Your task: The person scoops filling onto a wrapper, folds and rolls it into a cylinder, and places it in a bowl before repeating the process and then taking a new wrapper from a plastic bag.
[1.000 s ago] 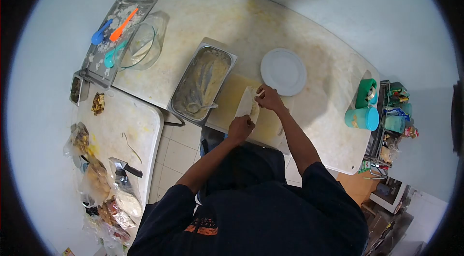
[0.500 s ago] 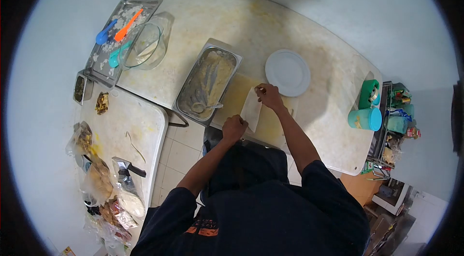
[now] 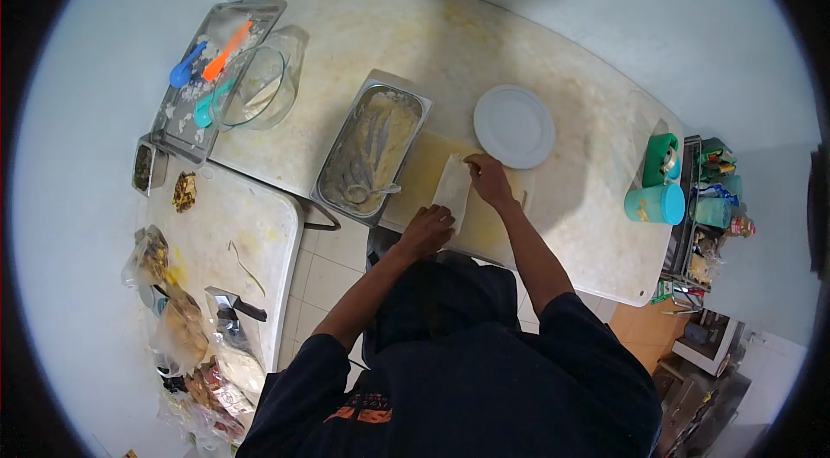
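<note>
A thin, pale sheet that looks like dough (image 3: 451,190) lies on a yellowish cutting board (image 3: 488,231) at the table's near edge. My right hand (image 3: 491,179) pinches the sheet's far right corner. Nearer to me, my left hand (image 3: 426,231) has its fingers curled onto the sheet's left edge; the fingertips are partly hidden. Just left of the board stands a deep metal pan (image 3: 327,190) with a creamy, pale filling smeared inside and a spoon (image 3: 389,190) resting in it. A white plate (image 3: 514,127) sits beyond my right hand.
A metal tray (image 3: 186,140) with white bits and coloured scoops stands far left, beside a glass bowl (image 3: 278,95). On the lower left table are a knife (image 3: 246,308) and plastic bags (image 3: 180,328). A turquoise container (image 3: 657,204) stands at right, near a rack (image 3: 690,207).
My left hand has moved slightly right, further over the sheet, with its fingers more curled. My right hand stays at the far corner, shifted slightly right.
</note>
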Demonstrator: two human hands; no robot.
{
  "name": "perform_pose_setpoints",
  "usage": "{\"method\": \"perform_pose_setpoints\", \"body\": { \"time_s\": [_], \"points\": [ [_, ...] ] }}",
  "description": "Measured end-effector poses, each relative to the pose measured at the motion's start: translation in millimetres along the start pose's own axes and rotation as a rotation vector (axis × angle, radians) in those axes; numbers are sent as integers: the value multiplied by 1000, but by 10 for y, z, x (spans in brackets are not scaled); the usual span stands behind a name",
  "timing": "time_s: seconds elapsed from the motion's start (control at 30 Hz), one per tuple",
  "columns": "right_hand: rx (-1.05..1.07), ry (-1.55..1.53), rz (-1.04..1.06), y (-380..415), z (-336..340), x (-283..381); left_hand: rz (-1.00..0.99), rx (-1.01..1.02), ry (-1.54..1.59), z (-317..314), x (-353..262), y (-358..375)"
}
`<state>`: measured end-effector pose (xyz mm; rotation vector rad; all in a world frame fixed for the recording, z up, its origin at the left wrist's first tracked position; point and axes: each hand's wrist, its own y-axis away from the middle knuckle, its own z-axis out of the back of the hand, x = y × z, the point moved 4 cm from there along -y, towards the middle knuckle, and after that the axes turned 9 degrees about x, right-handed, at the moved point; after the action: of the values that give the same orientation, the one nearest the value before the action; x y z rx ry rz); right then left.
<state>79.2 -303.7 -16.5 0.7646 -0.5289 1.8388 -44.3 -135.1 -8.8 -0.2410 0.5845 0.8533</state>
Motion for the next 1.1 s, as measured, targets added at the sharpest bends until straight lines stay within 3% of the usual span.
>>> {"method": "perform_pose_setpoints", "body": {
  "time_s": [0.07, 0.17, 0.27, 0.37, 0.47, 0.6, 0.77, 0.9, 1.0, 1.1],
  "points": [
    [-36, 10, -76, 48, 18, -59, 119, 91, 148, 9, 150, -110],
    [-122, 52, -91, 76, -78, -284, 205, -129, 235, 112, 347, -395],
    [-112, 10, -133, 114, -109, -334, 432, -236, 236, 223, 462, -731],
    [-85, 13, -185, 66, -103, -246, 485, -172, 116, 236, 559, -968],
    [-87, -4, -233, 23, -118, -265, 447, -119, -50, 182, 679, -1124],
    [26, -170, -368, 22, -110, -323, 454, -46, 43, 176, 740, -1229],
    [-28, -129, -238, 9, -89, -347, 452, -123, 247, 142, 862, -1273],
    [20, -226, -250, 28, -39, -340, 398, -119, 196, 292, 770, -1235],
    [-83, -324, -237, 73, 41, -228, 292, -204, 150, 372, 640, -1125],
    [10, -339, -220, 192, 139, -34, 179, -235, 61, 422, 518, -997]
  ]
}}
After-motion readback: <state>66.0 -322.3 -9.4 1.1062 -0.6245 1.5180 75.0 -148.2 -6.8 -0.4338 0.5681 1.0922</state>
